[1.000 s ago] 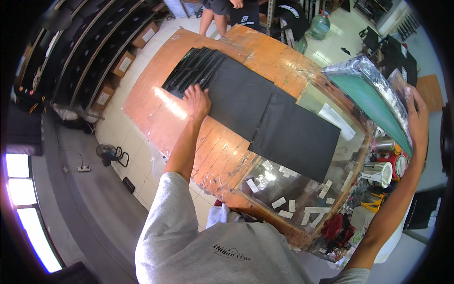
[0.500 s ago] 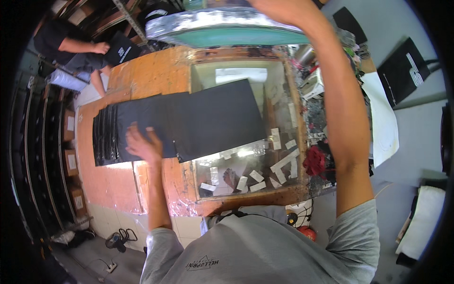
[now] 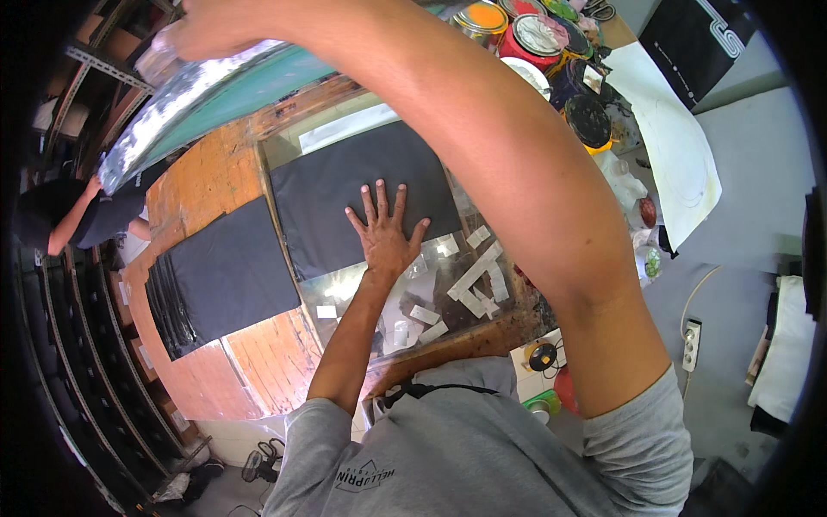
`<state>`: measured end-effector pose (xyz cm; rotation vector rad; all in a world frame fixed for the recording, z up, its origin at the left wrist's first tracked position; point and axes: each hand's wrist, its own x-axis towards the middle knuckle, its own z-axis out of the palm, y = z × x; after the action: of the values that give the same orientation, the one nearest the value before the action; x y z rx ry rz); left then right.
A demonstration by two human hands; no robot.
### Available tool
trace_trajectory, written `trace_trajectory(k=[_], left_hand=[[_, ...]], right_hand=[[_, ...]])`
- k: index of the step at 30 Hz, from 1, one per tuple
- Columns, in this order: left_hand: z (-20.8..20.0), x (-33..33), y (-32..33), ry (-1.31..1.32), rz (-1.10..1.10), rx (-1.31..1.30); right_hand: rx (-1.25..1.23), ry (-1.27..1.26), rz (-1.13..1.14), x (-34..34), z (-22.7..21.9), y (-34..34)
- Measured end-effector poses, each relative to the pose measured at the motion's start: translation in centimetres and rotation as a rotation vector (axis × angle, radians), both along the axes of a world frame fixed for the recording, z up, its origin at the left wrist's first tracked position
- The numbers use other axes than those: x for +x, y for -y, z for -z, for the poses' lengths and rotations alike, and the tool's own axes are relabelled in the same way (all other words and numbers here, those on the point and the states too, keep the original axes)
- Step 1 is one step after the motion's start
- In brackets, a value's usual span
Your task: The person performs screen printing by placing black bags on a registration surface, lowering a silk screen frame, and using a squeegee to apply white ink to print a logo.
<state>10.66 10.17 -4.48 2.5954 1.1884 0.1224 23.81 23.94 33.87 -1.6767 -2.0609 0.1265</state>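
My left hand (image 3: 384, 237) lies flat, fingers spread, on a black fabric sheet (image 3: 332, 202) over the glass panel (image 3: 405, 302) set in the wooden table. To its left a stack of similar black sheets (image 3: 228, 267) lies fanned at its left edge. At the upper left my right hand (image 3: 211, 30) is closed at the raised edge of a screen-printing frame (image 3: 185, 108), which has silvery tape along its side and a green mesh. Its fingertips are partly cut off by the picture's top. My right forearm crosses over the right part of the table.
Open paint tins (image 3: 538, 36) stand at the back right beside a white sheet (image 3: 663, 142). White tape strips (image 3: 474, 271) lie on the glass. Another person's hand (image 3: 93, 185) is by the frame's left end. Shelving (image 3: 86, 345) lines the left.
My left hand has gone from the stack to the single black sheet, which now lies squarer on the glass, apart from the stack. My head view has shifted; the screen frame appears further left.
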Motion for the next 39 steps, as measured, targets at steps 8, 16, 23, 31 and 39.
trace_trajectory(k=[8,16,23,31,39], left_hand=[[0.2,-1.4,2.2,-0.009,-0.164,0.013],[0.0,-2.1,3.7,0.045,-0.165,0.073],[0.2,-2.6,3.6,0.051,-0.131,0.086],[0.7,-2.5,3.1,0.035,-0.126,0.059],[0.5,-2.6,3.1,0.047,-0.134,0.069]], right_hand=[[-0.017,-0.001,-0.007,1.1,-0.6,0.1],[-0.012,0.011,0.006,0.8,-1.0,0.3],[-0.015,0.01,0.024,0.9,-0.9,0.3],[-0.012,0.021,0.039,0.8,-0.8,-0.1],[-0.011,0.027,0.049,0.6,-0.9,-0.2]])
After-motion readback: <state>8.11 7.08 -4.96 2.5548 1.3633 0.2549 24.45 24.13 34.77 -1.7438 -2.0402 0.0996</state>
